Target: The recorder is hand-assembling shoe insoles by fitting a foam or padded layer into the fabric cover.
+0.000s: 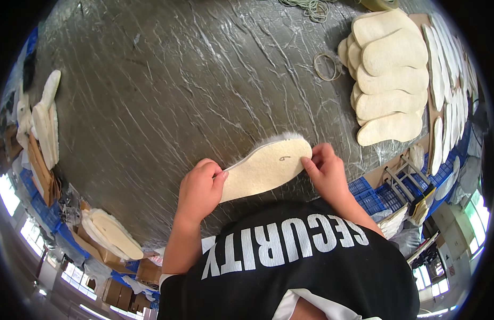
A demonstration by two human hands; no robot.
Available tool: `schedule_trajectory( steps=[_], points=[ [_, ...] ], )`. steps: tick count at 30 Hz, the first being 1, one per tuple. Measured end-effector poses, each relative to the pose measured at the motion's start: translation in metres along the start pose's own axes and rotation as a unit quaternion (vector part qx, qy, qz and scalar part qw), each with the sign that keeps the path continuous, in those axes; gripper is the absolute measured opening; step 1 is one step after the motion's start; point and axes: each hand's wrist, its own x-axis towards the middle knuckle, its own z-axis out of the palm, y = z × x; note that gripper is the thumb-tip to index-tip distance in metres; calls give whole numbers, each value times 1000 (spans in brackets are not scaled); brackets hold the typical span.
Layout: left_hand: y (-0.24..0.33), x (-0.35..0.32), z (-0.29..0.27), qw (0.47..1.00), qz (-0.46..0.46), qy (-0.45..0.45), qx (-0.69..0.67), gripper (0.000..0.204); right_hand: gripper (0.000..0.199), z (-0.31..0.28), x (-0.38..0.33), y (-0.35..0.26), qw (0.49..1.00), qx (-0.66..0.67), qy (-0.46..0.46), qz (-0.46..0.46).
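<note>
Left hand (201,186) and right hand (328,169), in the head view, stand apart, each pinched on one end of the same cream insole (263,172), which lies directly between them, in front of the torso (305,288). Its long axis slants from near left to far right; neither hand is nearer, as both touch it. The left hand takes the near-left end, thumb at the edge, fingers bent. The right hand, slightly farther out, grips the rounded far-right end, thumb on the upper face near a small dark mark (284,158). Left forearm (183,245) rises nearly straight; right forearm (359,208) slants leftward. Stacked insoles (393,80) lie beyond the right hand, well apart. Contact between insole and table (151,106) cannot be determined.
</note>
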Motion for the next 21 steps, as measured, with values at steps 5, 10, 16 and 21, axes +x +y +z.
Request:
schedule_trajectory(
  steps=[5,10,16,21],
  points=[
    [3,-1,-1,1000,-13,-1,20,15,23,2,18,-30,922,-217,102,-303],
    [6,1,1,1000,3,1,17,15,19,36,42,-52,883,-259,-35,-389],
    [3,0,3,1000,16,6,5,15,13,53,49,-48,856,-349,-50,-377],
    [7,2,2,999,32,27,23,15,22,59,40,-57,831,-305,-43,-463]
  ],
)
